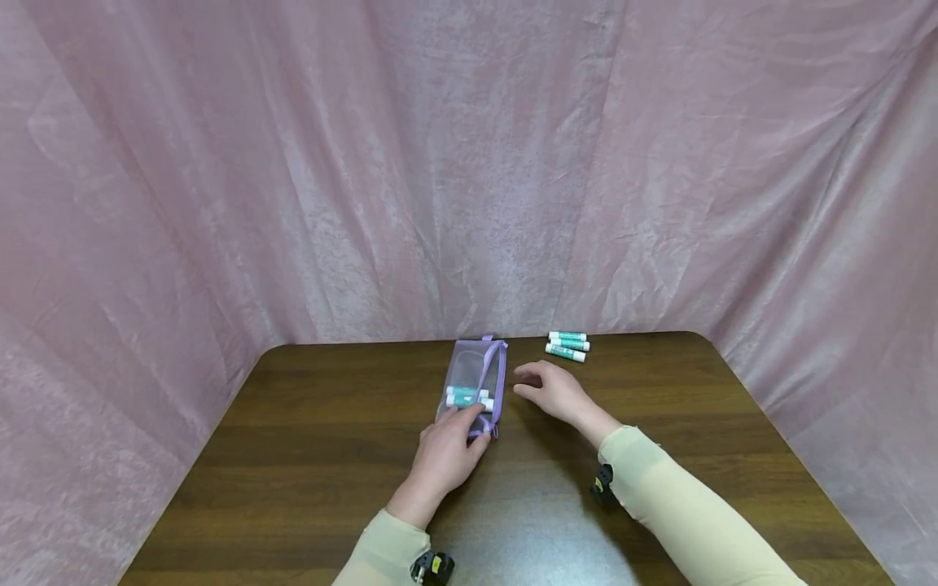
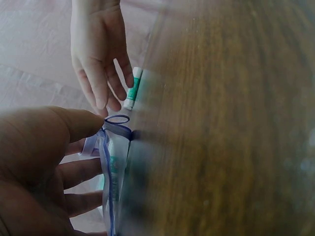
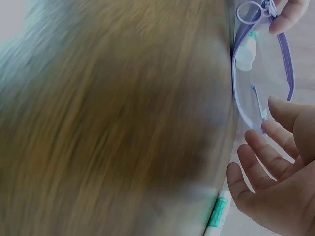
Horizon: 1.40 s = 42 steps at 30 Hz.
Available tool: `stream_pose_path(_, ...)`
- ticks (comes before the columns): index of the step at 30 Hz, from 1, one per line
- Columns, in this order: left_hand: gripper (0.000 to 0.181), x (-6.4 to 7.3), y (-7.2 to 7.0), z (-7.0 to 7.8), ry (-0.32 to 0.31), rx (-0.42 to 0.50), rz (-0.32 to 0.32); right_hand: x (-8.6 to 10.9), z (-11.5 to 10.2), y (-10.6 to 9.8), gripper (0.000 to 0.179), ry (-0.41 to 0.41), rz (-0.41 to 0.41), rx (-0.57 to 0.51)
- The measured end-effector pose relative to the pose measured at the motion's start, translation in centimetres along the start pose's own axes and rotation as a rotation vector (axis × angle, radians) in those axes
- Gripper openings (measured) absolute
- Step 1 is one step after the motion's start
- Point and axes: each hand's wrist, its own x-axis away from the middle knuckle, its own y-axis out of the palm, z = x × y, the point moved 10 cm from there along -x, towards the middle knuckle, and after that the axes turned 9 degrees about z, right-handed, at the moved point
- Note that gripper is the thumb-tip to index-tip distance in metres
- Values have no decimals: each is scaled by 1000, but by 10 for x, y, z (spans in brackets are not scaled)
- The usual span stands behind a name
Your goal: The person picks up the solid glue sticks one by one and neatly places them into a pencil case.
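A mesh pouch [image 1: 469,362] with a purple zipper edge lies at the back middle of the table, its zipped side parted. Inside it are white-and-green glue sticks [image 1: 466,400]. My left hand [image 1: 447,452] holds the pouch at its near end, thumb by the zipper corner in the left wrist view and the other fingers over the mesh. Just right of the pouch hovers my right hand [image 1: 553,392], fingers loosely bent with nothing between them. Three more glue sticks [image 1: 567,345] lie side by side beyond the right hand, near the table's back edge.
The brown wooden table [image 1: 308,464] ends close behind the pouch and the loose glue sticks. A pink curtain [image 1: 469,163] hangs behind the table and along both sides.
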Motion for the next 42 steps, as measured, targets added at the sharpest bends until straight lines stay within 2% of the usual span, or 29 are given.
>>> stream_pose_path(11,46,1,0,0,2,5,8,5,16,-28,56,-17,69,116)
stream_pose_path(20,46,2,-2,1,10,7,18,9,31,-47,66,-21,113,169)
stream_pose_path(28,46,2,-1,1,13,5,19,11,43,-59,65,-26,131,195)
stream_pose_path(42,45,1,0,0,17,-3,27,11,73,-72,65,46,128,210)
